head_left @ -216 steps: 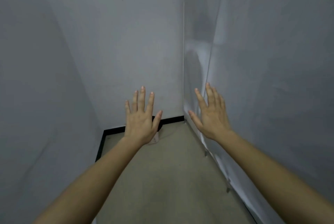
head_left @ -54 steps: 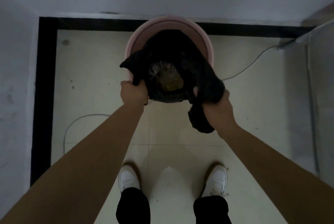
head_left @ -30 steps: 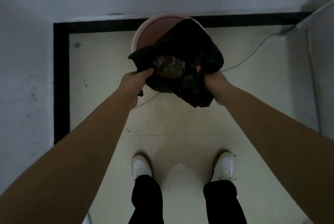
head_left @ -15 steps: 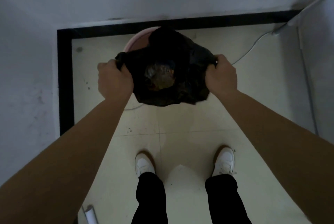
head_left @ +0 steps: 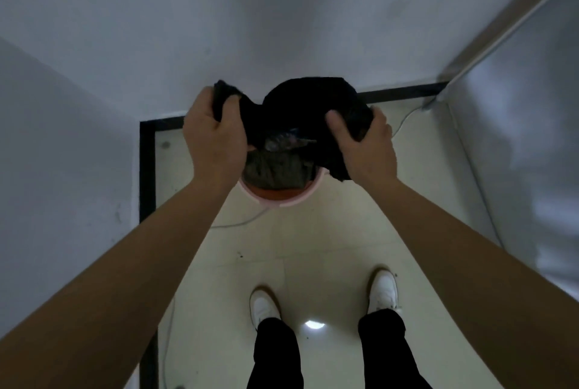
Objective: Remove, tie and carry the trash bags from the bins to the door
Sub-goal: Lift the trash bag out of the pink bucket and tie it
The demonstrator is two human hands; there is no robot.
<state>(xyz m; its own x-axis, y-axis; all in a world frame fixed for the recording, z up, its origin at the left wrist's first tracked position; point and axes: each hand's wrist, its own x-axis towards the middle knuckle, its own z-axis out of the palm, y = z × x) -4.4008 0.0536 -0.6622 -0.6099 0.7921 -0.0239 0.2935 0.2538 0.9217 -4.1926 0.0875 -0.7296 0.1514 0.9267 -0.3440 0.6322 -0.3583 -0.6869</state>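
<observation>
so both hands grip black trash bag [head_left: 310,100] over pink bin [head_left: 282,199] (no writing legible)

Pretty tight corner here: the back wall [head_left: 282,28] and left wall [head_left: 62,169] are boxing in the pink bin [head_left: 282,200], a metal panel [head_left: 517,153] is closing off the right side, a thin cable [head_left: 232,225] is trailing beside the bin, and only the floor [head_left: 313,247] toward the shoes [head_left: 263,307] is leaving room.
</observation>
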